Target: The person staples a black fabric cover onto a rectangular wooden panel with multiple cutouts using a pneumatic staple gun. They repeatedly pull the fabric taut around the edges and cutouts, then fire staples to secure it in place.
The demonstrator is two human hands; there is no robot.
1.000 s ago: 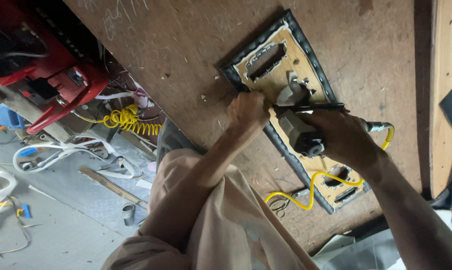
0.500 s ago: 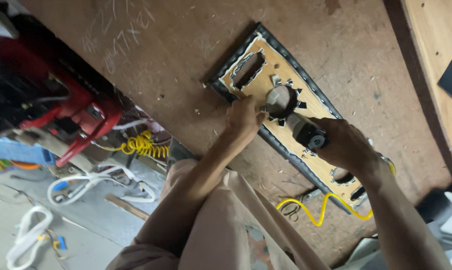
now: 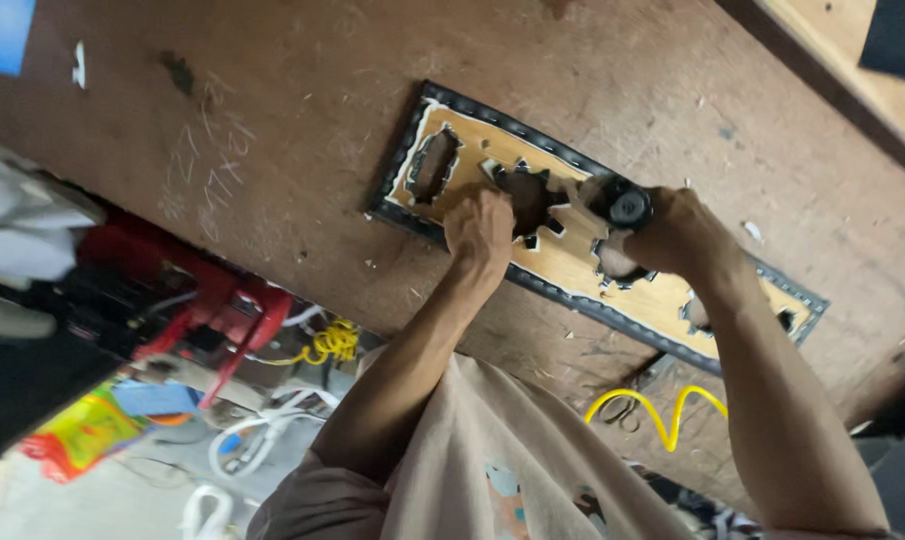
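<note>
A long rectangular panel (image 3: 562,262) with a black rim and a pale wooden face lies on the brown workbench (image 3: 302,150). It has a slot cutout at one end and a toothed round cutout (image 3: 527,195) near the middle. My left hand (image 3: 480,225) presses down on the panel at the edge of the toothed cutout, holding nothing. My right hand (image 3: 682,235) grips a small black power tool (image 3: 622,205), whose round head sits on the panel just right of that cutout. A yellow coiled hose (image 3: 662,415) hangs below the bench edge under my right arm.
Below the bench to the left stands a red machine (image 3: 212,300) with a yellow coiled hose (image 3: 332,340) beside it. White cables (image 3: 242,440) and a yellow and red bag (image 3: 82,435) lie on the floor. A lighter wooden board (image 3: 852,70) borders the bench at the top right.
The view has swung and closed in on the panel. My right hand has brought the tool closer to the toothed cutout, next to my left hand, which stays on the panel.
</note>
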